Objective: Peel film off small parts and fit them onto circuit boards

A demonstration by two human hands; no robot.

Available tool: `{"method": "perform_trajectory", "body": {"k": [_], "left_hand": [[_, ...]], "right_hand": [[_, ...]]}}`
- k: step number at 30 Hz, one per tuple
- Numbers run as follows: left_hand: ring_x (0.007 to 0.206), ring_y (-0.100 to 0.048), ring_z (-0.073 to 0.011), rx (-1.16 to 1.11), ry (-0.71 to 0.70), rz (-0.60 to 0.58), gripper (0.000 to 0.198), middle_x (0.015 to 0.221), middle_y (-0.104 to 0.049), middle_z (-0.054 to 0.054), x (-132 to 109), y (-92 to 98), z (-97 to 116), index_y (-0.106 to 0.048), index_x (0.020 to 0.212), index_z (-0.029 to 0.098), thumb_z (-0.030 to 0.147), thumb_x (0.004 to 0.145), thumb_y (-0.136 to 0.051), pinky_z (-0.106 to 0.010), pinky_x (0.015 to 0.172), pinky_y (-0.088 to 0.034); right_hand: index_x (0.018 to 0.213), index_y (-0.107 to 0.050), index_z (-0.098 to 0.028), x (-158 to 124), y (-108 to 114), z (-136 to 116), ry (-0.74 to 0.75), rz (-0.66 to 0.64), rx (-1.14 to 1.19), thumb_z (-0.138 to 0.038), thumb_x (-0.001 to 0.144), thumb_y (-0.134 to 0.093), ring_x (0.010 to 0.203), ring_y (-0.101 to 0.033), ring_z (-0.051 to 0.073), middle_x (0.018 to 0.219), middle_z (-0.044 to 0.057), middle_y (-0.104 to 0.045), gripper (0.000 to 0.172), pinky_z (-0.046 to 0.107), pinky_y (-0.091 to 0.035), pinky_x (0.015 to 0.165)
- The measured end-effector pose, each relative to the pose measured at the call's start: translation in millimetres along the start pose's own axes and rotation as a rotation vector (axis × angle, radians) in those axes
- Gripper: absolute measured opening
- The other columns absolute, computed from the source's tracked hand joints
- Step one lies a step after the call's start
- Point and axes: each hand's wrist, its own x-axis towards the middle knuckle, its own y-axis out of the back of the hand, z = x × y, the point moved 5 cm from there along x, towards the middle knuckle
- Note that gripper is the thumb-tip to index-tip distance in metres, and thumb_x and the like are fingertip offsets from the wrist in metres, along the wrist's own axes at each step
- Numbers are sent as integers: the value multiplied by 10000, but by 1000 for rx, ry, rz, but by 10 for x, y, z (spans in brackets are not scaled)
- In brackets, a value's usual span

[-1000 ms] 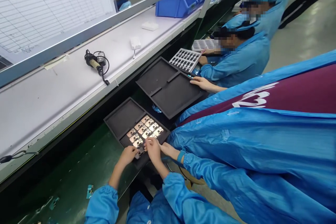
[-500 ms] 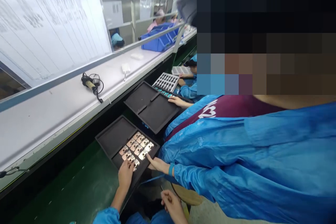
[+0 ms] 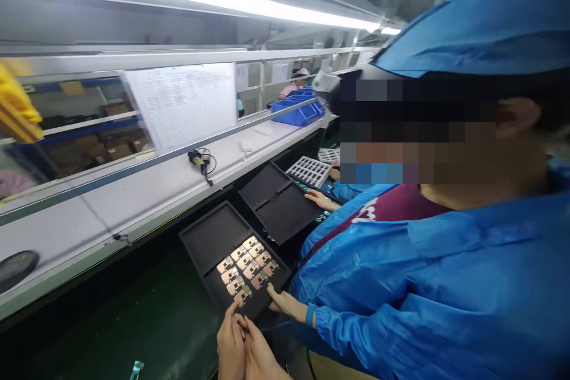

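Observation:
My left hand (image 3: 230, 338) is closed at the near edge of a black tray (image 3: 218, 222), its index fingertip at the lowest of the small copper-coloured metal parts (image 3: 244, 258). Several of these parts lie in rows in the tray's near half. Right beside it, my right hand (image 3: 258, 351) has its fingers curled against my left hand. Whatever the two hands hold between them is hidden. A co-worker's hand (image 3: 287, 304) grips the tray's right edge, with a blue band at the wrist.
A second black tray (image 3: 285, 202) lies beyond, with another hand (image 3: 321, 199) on it. White slotted trays (image 3: 309, 171) and blue bins (image 3: 296, 110) stand farther off. A corded tool (image 3: 199, 160) lies on the white shelf (image 3: 146, 190). The co-worker in blue (image 3: 401, 285) fills the right side.
My view has tilted up. My right hand, earlier low and apart with a thin stick-like tool, has come up against my left hand. My left hand has drawn back toward the tray's near edge.

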Motion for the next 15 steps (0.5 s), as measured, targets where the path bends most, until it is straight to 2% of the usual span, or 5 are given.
{"method": "perform_trajectory", "body": {"k": [2, 4, 7, 11, 15], "left_hand": [[909, -711, -298, 48, -67, 19, 420, 1004, -750, -146, -202, 203, -86, -706, 1242, 220, 412, 975, -443, -481, 876, -566], [1090, -684, -338, 85, -118, 44, 389, 1144, -744, -162, -446, 436, -218, -750, 1176, 228, 404, 953, -483, -562, 1030, -498], [1120, -680, -335, 127, -126, 91, 360, 1113, -756, -167, -885, 861, -512, -781, 1054, 217, 458, 927, -546, -581, 1076, -472], [892, -725, -226, 173, 50, 231, 401, 933, -758, -93, -1588, 1525, -1019, -737, 1012, 170, 542, 943, -602, -464, 894, -583], [872, -715, -193, 207, 364, 534, 334, 998, -749, -72, -2457, 2245, -1426, -710, 1053, 185, 494, 971, -613, -414, 874, -584]], "right_hand": [[815, -606, -233, -31, -47, 143, -62, -36, -51, -702, 827, -572, 875, -719, 282, 749, 45, -679, 470, 383, -564, 777], [844, -614, -219, -82, -73, 357, -177, -84, -122, -702, 834, -568, 901, -716, 286, 774, 60, -684, 485, 389, -555, 800], [862, -617, -203, -130, -117, 825, -415, -165, -242, -759, 827, -526, 936, -705, 300, 800, 84, -692, 565, 411, -533, 833], [815, -598, -194, -103, -251, 1720, -744, -272, -398, -846, 829, -373, 909, -692, 328, 796, 117, -699, 690, 466, -507, 832], [846, -617, -161, -138, -387, 2778, -975, -356, -560, -850, 848, -345, 782, -683, 310, 777, 130, -700, 741, 480, -505, 776]]}}
